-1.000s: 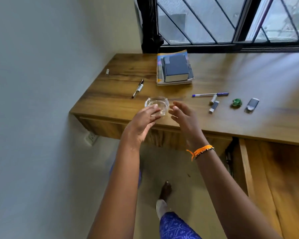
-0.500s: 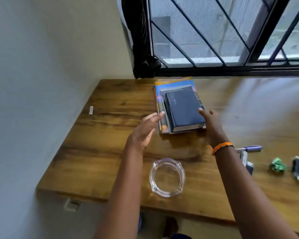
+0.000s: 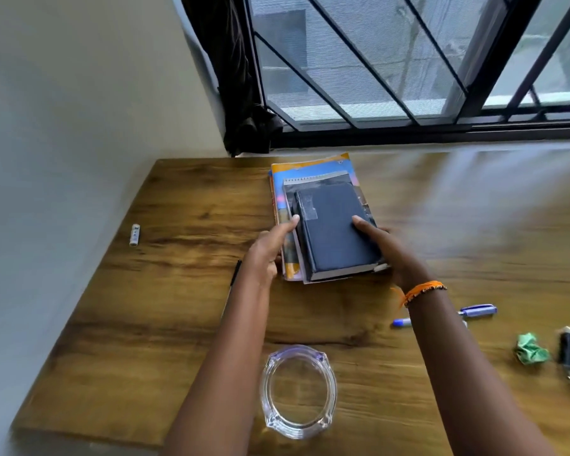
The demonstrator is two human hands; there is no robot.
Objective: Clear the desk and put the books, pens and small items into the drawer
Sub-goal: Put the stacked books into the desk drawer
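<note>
The stack of books (image 3: 323,225) is clasped at its near end between the left hand (image 3: 269,246) and the right hand (image 3: 384,248), thumbs pressed onto the covers. The stack is found on the wooden desk (image 3: 185,291) below the window (image 3: 408,60). A glass ashtray (image 3: 298,391) and a blue pen (image 3: 474,312) are noted nearer the desk's front edge, apart from the stack.

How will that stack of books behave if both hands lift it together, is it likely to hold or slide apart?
The stack of books is uneven: a thick dark book sits on a spiral notebook and a larger thin colourful book, so layers may slide if tilted. The bottom book looks thin, probably floppy at its overhang. The left hand and right hand flank both sides, which should help steady it.
</note>
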